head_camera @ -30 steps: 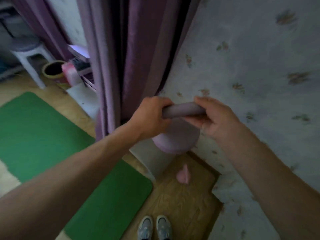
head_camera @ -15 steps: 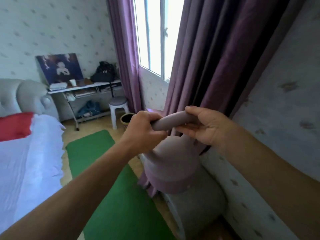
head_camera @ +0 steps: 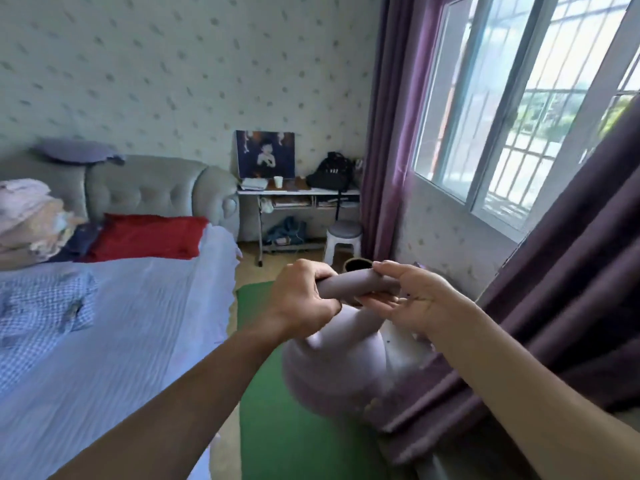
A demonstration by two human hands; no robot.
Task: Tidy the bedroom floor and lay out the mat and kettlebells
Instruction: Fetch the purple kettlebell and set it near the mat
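A pale purple kettlebell (head_camera: 332,372) hangs in the air in front of me, held by its thick handle. My left hand (head_camera: 304,303) grips the handle's left end with curled fingers. My right hand (head_camera: 412,299) holds the right end, thumb on top and fingers underneath. Below the kettlebell, a green mat (head_camera: 287,420) lies flat on the wooden floor between the bed and the window wall. Part of the mat is hidden by my arms and the kettlebell.
A bed (head_camera: 114,320) with a white sheet and red pillow (head_camera: 145,237) fills the left. Purple curtains (head_camera: 540,306) hang at the right by the window. A white stool (head_camera: 343,237), a small bin (head_camera: 356,264) and a desk (head_camera: 298,199) stand at the far wall.
My view has lifted from the floor to the room. Both hands keep their hold on the handle, and the kettlebell has swung left, away from the wall and over the green mat.
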